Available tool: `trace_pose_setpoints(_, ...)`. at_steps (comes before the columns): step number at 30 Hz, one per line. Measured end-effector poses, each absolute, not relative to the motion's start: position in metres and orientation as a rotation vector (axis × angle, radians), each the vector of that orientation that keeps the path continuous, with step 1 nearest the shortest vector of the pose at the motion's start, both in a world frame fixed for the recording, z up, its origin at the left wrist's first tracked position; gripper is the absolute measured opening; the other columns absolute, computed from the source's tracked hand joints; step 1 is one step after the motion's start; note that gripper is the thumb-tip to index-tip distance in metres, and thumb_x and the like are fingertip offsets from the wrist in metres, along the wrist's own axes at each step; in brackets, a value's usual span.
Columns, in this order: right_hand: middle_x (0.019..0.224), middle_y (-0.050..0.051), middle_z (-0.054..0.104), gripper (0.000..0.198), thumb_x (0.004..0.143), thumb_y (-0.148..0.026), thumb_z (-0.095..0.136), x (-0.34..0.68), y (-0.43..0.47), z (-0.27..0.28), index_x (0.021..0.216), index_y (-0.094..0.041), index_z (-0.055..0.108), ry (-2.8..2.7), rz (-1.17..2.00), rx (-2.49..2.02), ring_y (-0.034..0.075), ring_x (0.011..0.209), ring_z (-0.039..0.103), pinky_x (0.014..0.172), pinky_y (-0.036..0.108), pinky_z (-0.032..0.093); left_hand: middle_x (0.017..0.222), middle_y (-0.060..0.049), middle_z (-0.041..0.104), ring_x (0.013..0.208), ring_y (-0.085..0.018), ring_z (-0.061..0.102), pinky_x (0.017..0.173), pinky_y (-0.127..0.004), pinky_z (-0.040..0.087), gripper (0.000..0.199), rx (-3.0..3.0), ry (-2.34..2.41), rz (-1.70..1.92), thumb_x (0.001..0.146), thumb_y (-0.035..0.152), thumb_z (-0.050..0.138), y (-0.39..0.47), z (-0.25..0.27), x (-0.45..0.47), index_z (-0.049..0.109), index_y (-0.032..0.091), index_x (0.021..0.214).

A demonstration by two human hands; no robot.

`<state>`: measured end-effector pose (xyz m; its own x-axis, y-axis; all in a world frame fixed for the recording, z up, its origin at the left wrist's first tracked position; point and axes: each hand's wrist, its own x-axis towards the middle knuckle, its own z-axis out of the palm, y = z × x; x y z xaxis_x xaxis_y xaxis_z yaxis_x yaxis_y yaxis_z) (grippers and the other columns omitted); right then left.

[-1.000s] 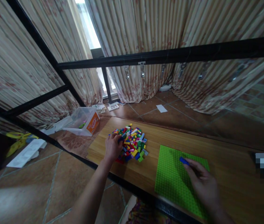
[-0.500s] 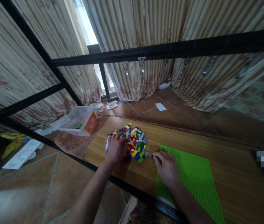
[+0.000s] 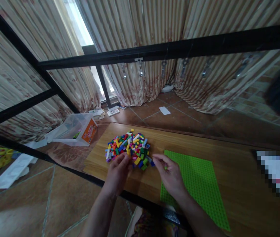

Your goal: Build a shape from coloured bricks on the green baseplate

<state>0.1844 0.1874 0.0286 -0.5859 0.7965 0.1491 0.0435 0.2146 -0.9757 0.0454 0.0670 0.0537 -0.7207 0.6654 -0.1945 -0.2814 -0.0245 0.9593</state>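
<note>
A pile of small coloured toy bricks lies on a wooden table. At its near edge is my left hand, fingers pinched, with a yellow brick at the fingertips. My right hand is just right of the pile, thumb and forefinger closed by a small dark blue brick. Under and beside the right hand lies a bright green studded baseplate, flat on the table. My right wrist and forearm cover part of its near left side.
A clear plastic box with an orange label stands on the floor beyond the table's left end. A black metal bar runs along the near table edge, another crosses above the far side. A blurred-out object lies at the right.
My left hand has drawn back from over the pile to its near edge, and the yellow brick now shows at its fingertips. My right hand has shifted slightly towards the pile. The view has turned slightly.
</note>
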Motion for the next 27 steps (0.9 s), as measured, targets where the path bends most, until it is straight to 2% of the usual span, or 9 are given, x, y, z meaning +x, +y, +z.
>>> trace_pose_setpoints(2,0.09,0.005,0.072,0.03,0.084,-0.046,0.058,0.183,0.179,0.042,0.096,-0.021,0.069,-1.651,1.658,-0.778,0.02,0.084,0.066,0.076,0.033,0.052,0.082,-0.005,0.064,0.068,-0.011,0.057,0.051,-0.019,0.041,0.032,0.247,1.344,1.817,0.075,0.043,0.07,0.066,0.057,0.07,0.064,0.015,0.088)
trace_pose_setpoints(5,0.084,0.004,0.072,0.03,0.079,-0.046,0.063,0.184,0.168,0.054,0.094,-0.021,0.07,-1.531,1.844,-0.763,0.019,0.079,0.066,0.074,0.031,0.052,0.085,-0.005,0.065,0.066,-0.009,0.056,0.05,-0.017,0.039,0.029,0.167,1.196,1.816,0.074,0.04,0.072,0.069,0.061,0.098,0.065,0.016,0.088)
trace_pose_setpoints(9,0.082,0.003,0.071,0.026,0.078,-0.044,0.066,0.195,0.16,0.054,0.087,-0.021,0.071,-1.51,1.876,-0.804,0.018,0.076,0.065,0.07,0.029,0.052,0.075,-0.002,0.063,0.064,-0.01,0.057,0.055,-0.019,0.043,0.029,0.215,1.289,1.773,0.077,0.041,0.069,0.072,0.059,0.119,0.064,0.016,0.092)
trace_pose_setpoints(13,0.082,0.004,0.07,0.026,0.079,-0.045,0.064,0.217,0.154,0.043,0.085,-0.02,0.071,-1.656,1.803,-0.856,0.019,0.077,0.064,0.07,0.029,0.051,0.074,-0.001,0.064,0.065,-0.011,0.059,0.062,-0.022,0.047,0.03,0.374,1.464,1.711,0.079,0.045,0.065,0.065,0.044,0.133,0.063,0.017,0.089)
trace_pose_setpoints(17,0.074,0.004,0.068,0.031,0.076,-0.049,0.066,0.234,0.145,0.031,0.083,-0.019,0.071,-1.605,1.938,-0.954,0.019,0.068,0.063,0.063,0.03,0.052,0.065,0.001,0.06,0.056,-0.01,0.055,0.053,-0.02,0.044,0.031,0.312,1.403,1.636,0.078,0.046,0.067,0.057,0.026,0.145,0.061,0.017,0.081)
trace_pose_setpoints(20,0.066,0.003,0.066,0.036,0.075,-0.052,0.066,0.236,0.14,0.025,0.083,-0.018,0.071,-1.463,2.144,-0.988,0.017,0.056,0.06,0.054,0.03,0.052,0.068,-0.001,0.062,0.053,-0.009,0.055,0.049,-0.02,0.042,0.032,0.196,1.306,1.616,0.076,0.047,0.068,0.053,0.021,0.147,0.06,0.016,0.08)
trace_pose_setpoints(23,0.071,0.005,0.069,0.033,0.077,-0.049,0.065,0.23,0.143,0.023,0.083,-0.018,0.071,-1.6,1.98,-0.969,0.02,0.066,0.064,0.063,0.032,0.053,0.073,-0.002,0.064,0.057,-0.01,0.057,0.052,-0.02,0.043,0.033,0.129,1.297,1.647,0.075,0.047,0.068,0.05,0.021,0.14,0.06,0.015,0.079)
trace_pose_setpoints(25,0.081,0.006,0.071,0.027,0.081,-0.045,0.062,0.224,0.148,0.02,0.085,-0.02,0.071,-1.803,1.704,-0.944,0.021,0.077,0.065,0.071,0.032,0.052,0.072,-0.001,0.063,0.06,-0.011,0.058,0.056,-0.021,0.045,0.034,0.134,1.412,1.682,0.074,0.047,0.069,0.046,0.02,0.13,0.062,0.015,0.08)
trace_pose_setpoints(27,0.085,0.005,0.07,0.022,0.086,-0.039,0.056,0.219,0.154,0.017,0.087,-0.022,0.07,-2.015,1.408,-0.904,0.021,0.08,0.064,0.074,0.033,0.049,0.07,0.0,0.062,0.06,-0.011,0.057,0.057,-0.021,0.044,0.032,0.211,1.63,1.685,0.074,0.047,0.069,0.042,0.018,0.117,0.065,0.016,0.082)
